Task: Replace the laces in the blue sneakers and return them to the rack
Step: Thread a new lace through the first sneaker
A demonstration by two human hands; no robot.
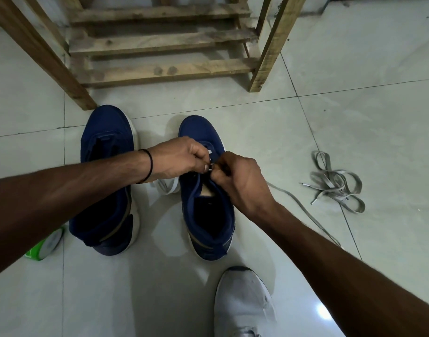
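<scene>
Two blue sneakers stand on the tiled floor, toes pointing at the rack. The left sneaker point(106, 171) has no lace in view. Over the right sneaker point(203, 215) both hands meet at the eyelets. My left hand point(179, 159) pinches a white lace at the shoe's throat. My right hand point(237, 181) is closed on the same lace from the other side. A folded length of white lace point(167, 186) lies between the two shoes. A grey lace point(335, 183) lies in a loose tangle on the floor to the right.
A wooden slatted rack point(160, 42) stands just beyond the shoes, its legs on the floor. A green and white round container point(45, 246) lies at the left. My foot in a grey shoe point(242, 302) is at the bottom. A grey lace strand point(303, 210) trails under my right forearm.
</scene>
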